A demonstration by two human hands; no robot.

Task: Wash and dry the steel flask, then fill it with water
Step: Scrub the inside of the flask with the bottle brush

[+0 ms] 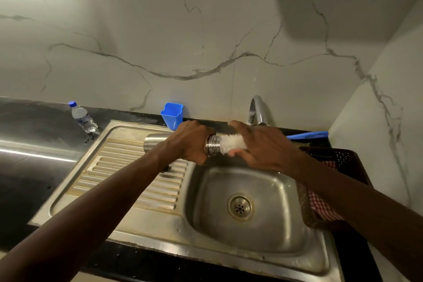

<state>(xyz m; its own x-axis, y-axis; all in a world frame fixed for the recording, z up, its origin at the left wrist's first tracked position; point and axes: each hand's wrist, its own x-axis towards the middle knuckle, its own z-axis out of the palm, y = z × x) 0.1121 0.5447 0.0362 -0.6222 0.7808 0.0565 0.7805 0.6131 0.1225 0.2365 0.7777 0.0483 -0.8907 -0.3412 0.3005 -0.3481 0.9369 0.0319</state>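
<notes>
Gripping the steel flask (153, 142) by its neck above the sink (270, 186), the left hand (191, 142) curls tight; the right hand (261, 147) clasps a brush (233, 142). Rigid steel, likely slick; the ridged neck suits holding.

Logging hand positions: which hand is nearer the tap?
Right. The right hand is just in front of the tap; the left hand, gripping the steel flask, is farther left.

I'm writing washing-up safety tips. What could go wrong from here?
1. The left hand grips the round steel flask level above the stainless steel sink; a slip could drop it and dent it.
2. The right hand holds the blue-handled white bristle brush at its mouth; bristles may flick water onto the red checked cloth beside the basin.
</notes>
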